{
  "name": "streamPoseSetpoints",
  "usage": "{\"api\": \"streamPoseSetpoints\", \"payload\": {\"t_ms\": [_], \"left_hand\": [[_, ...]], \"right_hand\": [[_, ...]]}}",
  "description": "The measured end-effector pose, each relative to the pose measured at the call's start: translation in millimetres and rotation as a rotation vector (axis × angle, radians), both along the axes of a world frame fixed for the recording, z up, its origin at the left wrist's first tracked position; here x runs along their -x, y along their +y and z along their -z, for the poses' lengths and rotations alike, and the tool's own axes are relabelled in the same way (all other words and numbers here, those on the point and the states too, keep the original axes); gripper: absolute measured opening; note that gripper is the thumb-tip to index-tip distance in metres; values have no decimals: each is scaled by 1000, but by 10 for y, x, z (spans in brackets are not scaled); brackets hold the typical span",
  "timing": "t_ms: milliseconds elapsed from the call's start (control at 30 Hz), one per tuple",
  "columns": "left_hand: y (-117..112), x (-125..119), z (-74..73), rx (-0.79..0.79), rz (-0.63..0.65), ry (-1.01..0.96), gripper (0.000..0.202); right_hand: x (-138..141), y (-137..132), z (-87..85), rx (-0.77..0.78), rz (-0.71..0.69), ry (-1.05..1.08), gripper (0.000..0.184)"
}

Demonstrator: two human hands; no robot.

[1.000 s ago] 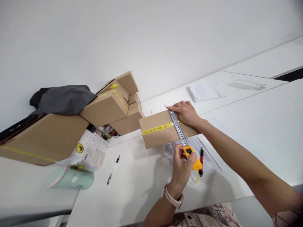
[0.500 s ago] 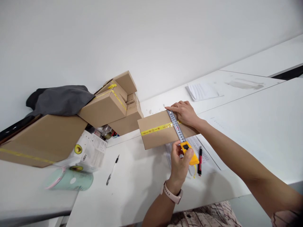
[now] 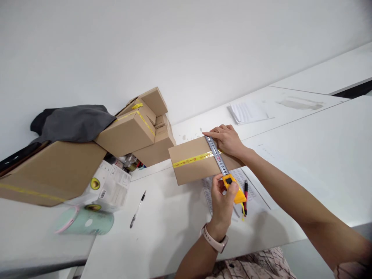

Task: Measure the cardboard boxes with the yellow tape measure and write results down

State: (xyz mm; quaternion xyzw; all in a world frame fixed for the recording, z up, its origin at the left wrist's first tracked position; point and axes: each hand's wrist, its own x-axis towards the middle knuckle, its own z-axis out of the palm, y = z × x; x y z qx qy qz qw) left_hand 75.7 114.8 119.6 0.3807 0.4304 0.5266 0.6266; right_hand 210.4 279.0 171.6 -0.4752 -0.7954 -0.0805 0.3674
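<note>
A flat cardboard box (image 3: 192, 164) sealed with yellow tape lies on the white table (image 3: 162, 228). A metal tape blade (image 3: 217, 157) stretches across its top from far edge to near edge. My right hand (image 3: 228, 139) presses the blade's end down at the box's far edge, fingers closed on it. My left hand (image 3: 222, 201) grips the yellow tape measure case (image 3: 236, 192) just off the box's near edge. A pink watch sits on my left wrist.
A printed sheet (image 3: 247, 188) and a red pen (image 3: 245, 195) lie under and beside the case. A black pen (image 3: 137, 209) lies to the left. Stacked cardboard boxes (image 3: 136, 128), a grey cloth (image 3: 72, 122), a mint cylinder (image 3: 87, 221) and white papers (image 3: 248, 112) surround.
The yellow case slid back toward the box's near edge, shortening the drawn blade a little. My right hand stayed pressed at the far edge.
</note>
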Motion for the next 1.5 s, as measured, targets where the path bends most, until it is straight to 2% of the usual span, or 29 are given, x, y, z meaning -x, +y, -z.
{"api": "streamPoseSetpoints", "payload": {"t_ms": [233, 467, 600, 733, 800, 933, 1067, 1167, 1233, 1300, 1400, 1500], "left_hand": [[-18, -31, -21, 7, 0, -41, 43], [-10, -8, 17, -2, 27, -33, 43], [-60, 62, 22, -31, 47, -3, 45], [-222, 244, 2, -97, 85, 14, 52], [-298, 400, -4, -147, 35, 18, 58], [-338, 808, 1, -260, -179, 77, 64], [-284, 1127, 56, -273, -366, 156, 61], [-289, 1201, 136, -255, -396, 180, 59], [-335, 1198, 179, -255, -369, 191, 59], [-411, 1189, 188, -258, -293, 230, 58], [-545, 1196, 136, -264, -34, 409, 58], [-660, 1211, 64, -262, 263, 659, 62]], "right_hand": [[10, -35, -21, 3, 18, -16, 52], [17, -60, -29, -6, 29, -28, 52], [28, -96, -35, 13, 63, -14, 54], [33, -126, -31, 14, 71, -5, 54], [44, -172, -26, -12, 91, -18, 48], [82, -405, 51, -128, 118, -24, 39], [102, -736, 322, -253, 106, 33, 28], [102, -940, 585, -296, 81, 61, 21], [104, -1055, 699, -280, 43, 57, 21], [104, -1171, 719, -238, 20, 89, 20], [74, -1359, 585, -111, 33, 331, 22], [-9, -1546, 372, 141, -84, 702, 39]]}}
